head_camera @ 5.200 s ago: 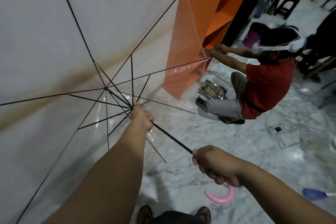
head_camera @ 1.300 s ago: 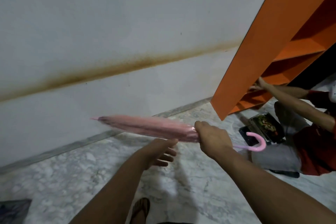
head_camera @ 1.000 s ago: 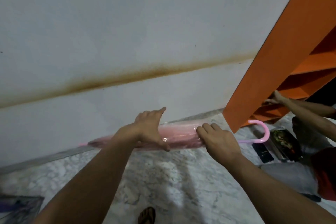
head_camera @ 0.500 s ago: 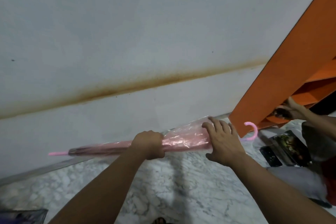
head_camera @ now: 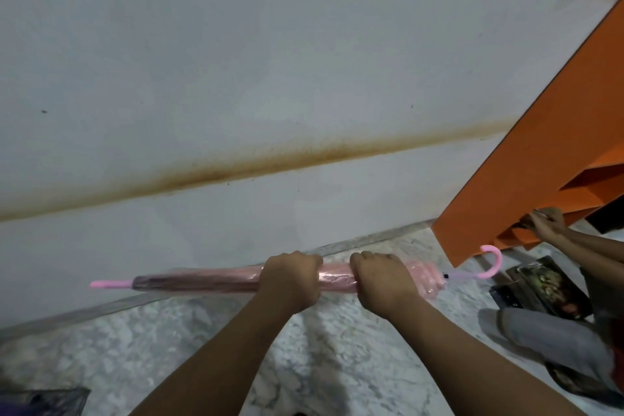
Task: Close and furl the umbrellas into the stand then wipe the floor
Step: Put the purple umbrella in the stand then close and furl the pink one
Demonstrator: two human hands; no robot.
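A closed umbrella [head_camera: 196, 281] with clear pink plastic canopy lies level in front of me, pink tip to the left and pink hooked handle [head_camera: 491, 263] to the right. My left hand [head_camera: 290, 277] grips the rolled canopy near its middle. My right hand [head_camera: 383, 280] grips the canopy just to the right, near the loose end of the plastic. Both fists wrap over the top of the umbrella. No stand is in view.
White wall [head_camera: 270, 61] with a brown stain line stands close ahead, above a marble floor [head_camera: 169, 355]. An orange cabinet [head_camera: 540, 179] is at the right. Another person's hands [head_camera: 547, 224] and knee [head_camera: 540, 334] are at the right edge. A dark object [head_camera: 40, 402] sits bottom left.
The umbrella went from open to closed. Over the last second my left hand came onto the canopy and curled round it, and my right hand closed round it beside the left.
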